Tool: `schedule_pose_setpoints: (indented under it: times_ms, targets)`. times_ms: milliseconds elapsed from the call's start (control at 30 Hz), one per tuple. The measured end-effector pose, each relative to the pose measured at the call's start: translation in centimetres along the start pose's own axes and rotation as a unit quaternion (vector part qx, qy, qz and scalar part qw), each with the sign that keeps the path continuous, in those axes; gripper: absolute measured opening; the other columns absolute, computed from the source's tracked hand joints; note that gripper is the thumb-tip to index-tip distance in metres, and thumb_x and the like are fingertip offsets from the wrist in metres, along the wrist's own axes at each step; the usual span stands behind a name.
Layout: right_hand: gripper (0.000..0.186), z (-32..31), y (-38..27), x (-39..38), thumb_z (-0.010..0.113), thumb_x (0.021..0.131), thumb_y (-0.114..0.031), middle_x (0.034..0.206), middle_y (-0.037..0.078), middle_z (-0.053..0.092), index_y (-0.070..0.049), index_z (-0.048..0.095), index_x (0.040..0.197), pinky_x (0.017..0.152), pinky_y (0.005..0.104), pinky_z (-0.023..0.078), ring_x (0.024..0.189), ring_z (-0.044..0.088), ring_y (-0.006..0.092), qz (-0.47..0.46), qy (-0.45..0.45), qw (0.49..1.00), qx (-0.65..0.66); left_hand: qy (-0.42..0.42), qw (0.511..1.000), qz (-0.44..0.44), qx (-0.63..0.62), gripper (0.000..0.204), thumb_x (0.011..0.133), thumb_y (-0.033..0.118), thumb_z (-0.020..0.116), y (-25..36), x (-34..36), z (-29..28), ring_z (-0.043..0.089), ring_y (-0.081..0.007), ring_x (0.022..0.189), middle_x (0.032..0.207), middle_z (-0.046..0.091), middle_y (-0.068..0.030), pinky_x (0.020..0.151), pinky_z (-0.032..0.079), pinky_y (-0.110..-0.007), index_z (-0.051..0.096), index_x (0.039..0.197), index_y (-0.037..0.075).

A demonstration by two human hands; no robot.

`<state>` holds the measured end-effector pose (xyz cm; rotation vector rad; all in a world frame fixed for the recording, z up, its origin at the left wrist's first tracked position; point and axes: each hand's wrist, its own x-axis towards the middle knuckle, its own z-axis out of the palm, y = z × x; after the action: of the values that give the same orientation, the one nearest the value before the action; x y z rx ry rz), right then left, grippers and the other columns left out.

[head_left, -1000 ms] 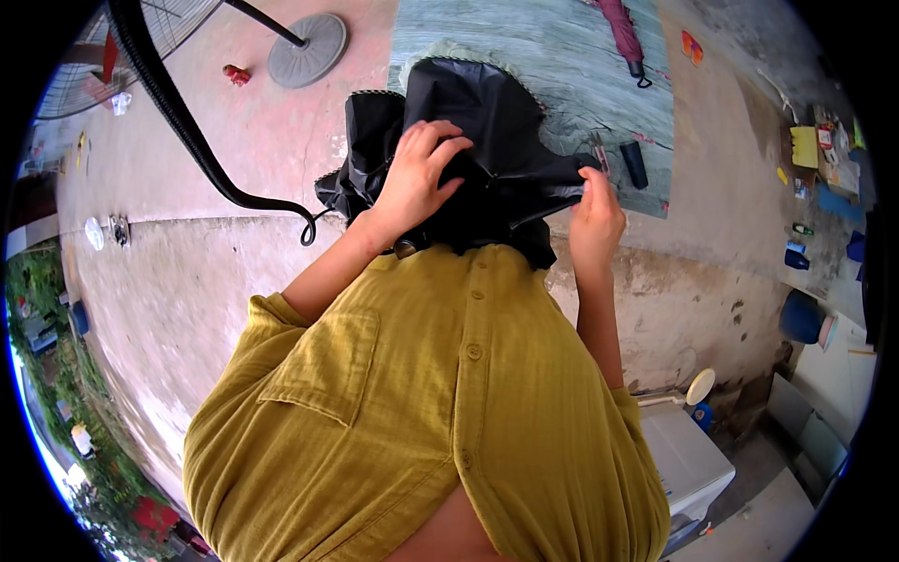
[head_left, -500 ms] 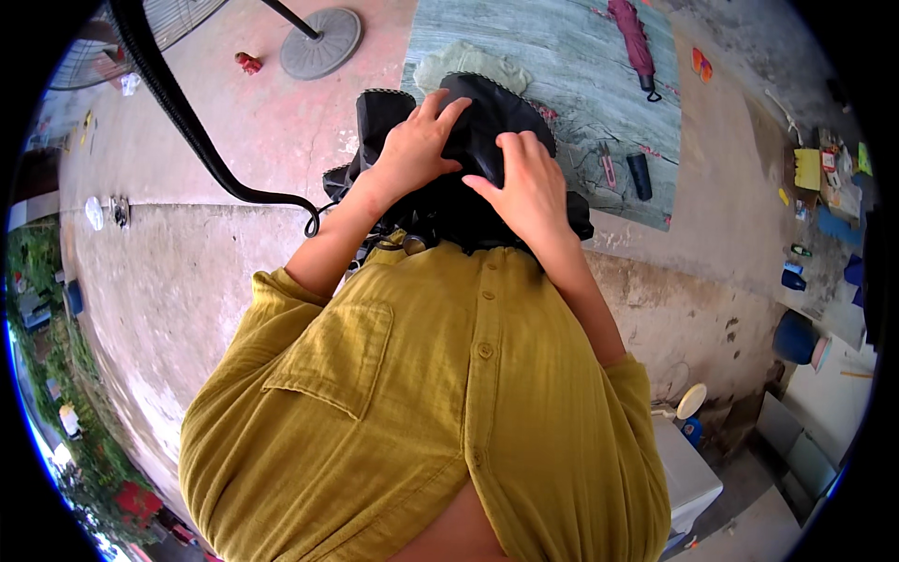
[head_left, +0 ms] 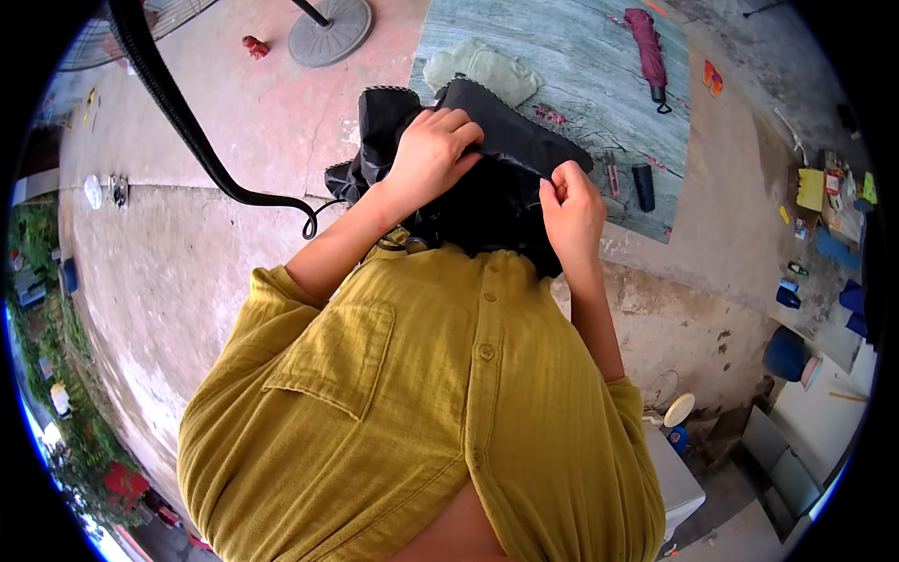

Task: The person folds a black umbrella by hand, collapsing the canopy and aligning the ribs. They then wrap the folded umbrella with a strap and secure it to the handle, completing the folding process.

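The mustard shirt [head_left: 412,412] is eating up most of the lower frame, so the ground right under the person is staying hidden. The black fabric thing [head_left: 506,155] is bunching up, and its lower part is disappearing behind the shirt collar; can't tell what it is exactly. The left hand [head_left: 426,159] is covering its middle, while the right hand [head_left: 571,211] is hiding an edge. The clutter at the far right [head_left: 833,206] is coming out too tiny to identify.

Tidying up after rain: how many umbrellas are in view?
2: a black umbrella held by the left hand and right hand, and a folded maroon umbrella on the mat. More may be hidden.
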<state>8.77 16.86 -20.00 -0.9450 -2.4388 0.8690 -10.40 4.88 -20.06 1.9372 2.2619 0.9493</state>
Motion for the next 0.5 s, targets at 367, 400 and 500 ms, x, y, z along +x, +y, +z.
schedule_pose_setpoints:
  times_ms: [367,400,500]
  targets:
    - [0.019,1.0,-0.8,2.9,0.064,0.080,-0.007,0.085,0.012,0.064,-0.005,0.055,0.097,0.065,0.0422,0.049,0.077,0.063,0.0340,-0.129,0.008,0.991,-0.031,0.050,0.988,-0.013,-0.144,0.017,0.073,0.003,0.071,1.7,2.0,0.3,0.062,-0.0288,0.077,0.086,0.061,-0.0090,0.067,0.050,-0.035,0.061,0.087,0.004]
    - [0.014,0.6,-0.4,2.5,0.060,0.083,-0.007,0.082,0.013,0.066,-0.006,0.054,0.095,0.061,0.0444,0.048,0.072,0.063,0.0352,-0.122,0.017,0.992,-0.027,0.074,0.986,-0.042,-0.145,0.015,0.076,0.002,0.071,1.3,1.8,-0.7,0.062,-0.0289,0.081,0.088,0.063,-0.0106,0.071,0.050,-0.034,0.063,0.088,0.002]
    - [0.017,-1.6,0.4,0.7,0.063,0.081,-0.006,0.085,0.012,0.065,-0.007,0.051,0.094,0.063,0.0462,0.047,0.076,0.063,0.0352,-0.026,-0.106,0.982,-0.152,0.154,0.962,-0.159,-0.158,0.010,0.081,0.001,0.066,-1.6,-0.5,-3.2,0.065,-0.0209,0.088,0.090,0.066,-0.0090,0.078,0.049,-0.029,0.065,0.092,0.000]
